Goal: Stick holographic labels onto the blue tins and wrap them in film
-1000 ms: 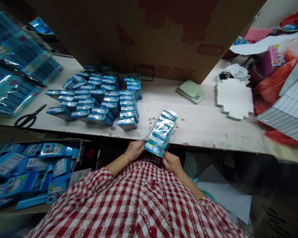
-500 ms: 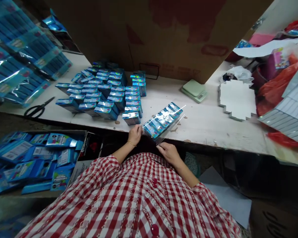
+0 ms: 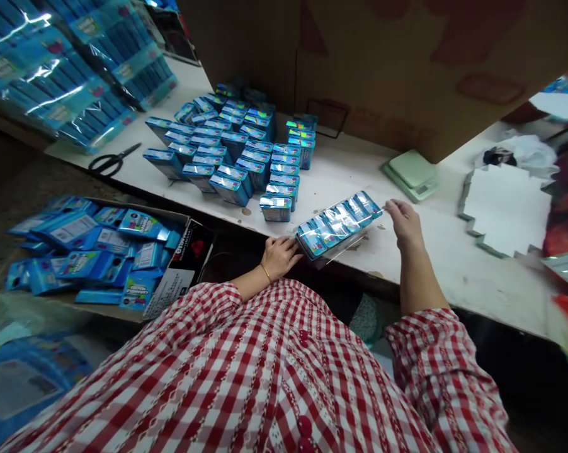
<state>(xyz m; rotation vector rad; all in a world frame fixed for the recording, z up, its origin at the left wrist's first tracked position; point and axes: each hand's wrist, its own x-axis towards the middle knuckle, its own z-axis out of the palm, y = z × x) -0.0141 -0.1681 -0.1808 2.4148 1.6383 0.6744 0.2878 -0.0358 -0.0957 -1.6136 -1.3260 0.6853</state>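
Note:
A row of small blue boxes under clear plastic film, a wrapped pack (image 3: 338, 221), lies slantwise near the front edge of the table. My left hand (image 3: 280, 257) is at its near left end, fingers bent against the corner and holding it there. At the opposite end, my right hand (image 3: 405, 221) pinches the clear film between thumb and fingers, just past the last box. Loose film hangs along the pack's front side. Left of the pack, several blue boxes (image 3: 228, 187) stand upright in rows.
Scissors (image 3: 114, 160) lie at the table's left. A pale green scale (image 3: 411, 173) and a stack of white cut-out cards (image 3: 504, 204) sit to the right. Behind rises a big cardboard box (image 3: 383, 75). An open carton (image 3: 182, 242) of flat blue packets stands lower left. Wrapped packs (image 3: 90, 69) are piled upper left.
My right hand has gone from the pack's near front corner to its far right end, now gripping film there. My left hand stays at the left end. The view has shifted.

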